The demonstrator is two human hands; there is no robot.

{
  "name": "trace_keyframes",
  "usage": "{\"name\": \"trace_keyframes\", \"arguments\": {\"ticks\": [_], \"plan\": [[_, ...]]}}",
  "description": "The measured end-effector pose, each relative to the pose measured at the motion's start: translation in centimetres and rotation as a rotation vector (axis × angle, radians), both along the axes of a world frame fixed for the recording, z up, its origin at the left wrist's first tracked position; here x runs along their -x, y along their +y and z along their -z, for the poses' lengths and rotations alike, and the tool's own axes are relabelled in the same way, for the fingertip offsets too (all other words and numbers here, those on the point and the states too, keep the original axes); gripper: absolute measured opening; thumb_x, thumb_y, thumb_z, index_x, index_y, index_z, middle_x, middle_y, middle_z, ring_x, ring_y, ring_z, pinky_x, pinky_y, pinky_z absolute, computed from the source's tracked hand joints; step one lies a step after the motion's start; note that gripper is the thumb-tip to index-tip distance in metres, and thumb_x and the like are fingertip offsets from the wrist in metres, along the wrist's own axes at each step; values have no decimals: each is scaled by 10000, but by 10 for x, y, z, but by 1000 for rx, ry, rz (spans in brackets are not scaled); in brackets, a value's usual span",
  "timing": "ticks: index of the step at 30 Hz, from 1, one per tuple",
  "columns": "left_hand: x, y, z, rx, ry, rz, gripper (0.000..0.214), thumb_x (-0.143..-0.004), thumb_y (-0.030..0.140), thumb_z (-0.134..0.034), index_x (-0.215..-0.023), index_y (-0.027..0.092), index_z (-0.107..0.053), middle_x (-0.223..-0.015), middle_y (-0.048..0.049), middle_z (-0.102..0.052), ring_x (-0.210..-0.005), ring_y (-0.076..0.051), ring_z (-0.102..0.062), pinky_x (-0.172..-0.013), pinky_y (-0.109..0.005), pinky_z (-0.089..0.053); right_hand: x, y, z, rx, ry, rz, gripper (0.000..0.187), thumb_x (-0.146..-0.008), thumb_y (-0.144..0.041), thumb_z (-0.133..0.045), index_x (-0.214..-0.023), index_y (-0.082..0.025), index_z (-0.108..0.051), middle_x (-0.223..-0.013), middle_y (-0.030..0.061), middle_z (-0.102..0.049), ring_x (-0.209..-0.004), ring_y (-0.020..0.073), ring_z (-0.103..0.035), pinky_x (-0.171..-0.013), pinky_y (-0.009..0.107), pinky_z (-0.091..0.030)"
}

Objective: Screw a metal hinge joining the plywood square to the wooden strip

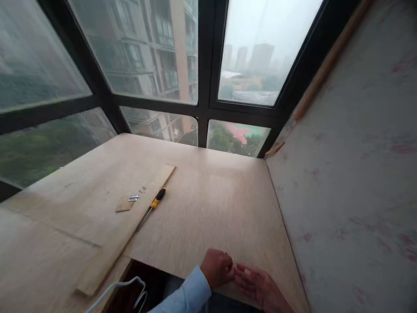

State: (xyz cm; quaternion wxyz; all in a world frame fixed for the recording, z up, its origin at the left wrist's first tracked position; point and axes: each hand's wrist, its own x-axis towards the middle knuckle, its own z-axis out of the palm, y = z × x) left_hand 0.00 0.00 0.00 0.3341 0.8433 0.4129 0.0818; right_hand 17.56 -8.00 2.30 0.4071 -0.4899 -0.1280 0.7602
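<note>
My left hand (217, 267), in a light blue sleeve, is curled closed at the near edge of the plywood board (208, 208). My right hand (260, 286) lies beside it with the fingers stretched flat on the board's edge, fingertips touching the left hand. Whether anything sits between the left fingers is hidden. Further off lie a yellow-and-black screwdriver (153, 206), a small metal hinge (134, 198) on a little wood scrap (124, 204), and a few screws (142, 189).
A long wooden strip (127, 230) lies diagonally across the plywood surface. A white wire hanger (120, 291) pokes up from a dark gap at the near edge. Large windows stand behind; a pale wall panel (352, 174) closes the right side.
</note>
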Motion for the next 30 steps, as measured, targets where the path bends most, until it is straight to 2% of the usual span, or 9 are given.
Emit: {"name": "trace_keyframes", "arguments": {"ticks": [3,6,8,11,17,23,27,30], "plan": [[6,9,-1,157,-218,-213,191,-752,232,-566,-681,140,-717,-697,-98,-728,-681,-209,-680,-655,-285,-475,-4,6,-7,-31,22,52,571,-649,-505,-842,-1067,-131,-735,-1192,176,-697,-1080,315,-682,-1012,475,-458],[11,14,-1,497,-520,-373,335,-812,408,-556,-737,121,-712,-671,-93,-710,-578,-175,-654,-562,-261,-484,-6,11,-13,-64,51,82,522,-673,-473,-835,-1057,-133,-741,-1172,177,-707,-1052,303,-695,-1014,473,-453],[13,15,0,692,-681,-443,417,-774,518,-608,-741,113,-695,-677,-90,-704,-523,-157,-629,-516,-257,-487,-6,15,-16,-76,65,89,495,-689,-456,-827,-1054,-132,-744,-1152,180,-716,-1024,296,-706,-1003,471,-457],[15,14,0,812,-814,-510,473,-686,580,-704,-732,111,-671,-726,-90,-711,-498,-132,-610,-500,-257,-501,-5,19,-18,-82,67,89,469,-699,-444,-821,-1041,-131,-751,-1123,184,-727,-991,288,-716,-981,463,-465],[14,8,2,911,-924,-507,495,-656,579,-759,-733,101,-654,-727,-78,-705,-489,-110,-603,-500,-244,-510,3,21,-20,-94,65,77,448,-707,-432,-820,-1031,-131,-754,-1106,188,-732,-966,279,-722,-986,471,-456],[14,2,6,935,-958,-436,498,-676,578,-754,-775,100,-655,-705,-69,-696,-510,-125,-621,-513,-247,-509,8,22,-23,-126,39,39,447,-754,-428,-786,-1069,-115,-739,-1131,204,-719,-1003,287,-713,-1011,481,-443],[16,0,10,900,-891,-391,512,-705,609,-709,-776,105,-658,-646,-59,-676,-524,-142,-626,-531,-256,-506,11,24,-26,-144,-20,13,468,-740,-458,-790,-1059,-119,-741,-1101,196,-733,-991,288,-716,-1000,488,-457],[19,1,12,773,-757,-317,508,-775,609,-630,-800,104,-680,-594,-53,-658,-522,-149,-621,-537,-250,-487,11,24,-27,-147,-74,-25,509,-719,-502,-793,-1056,-124,-740,-1093,188,-738,-993,294,-716,-1008,502,-450]]}}
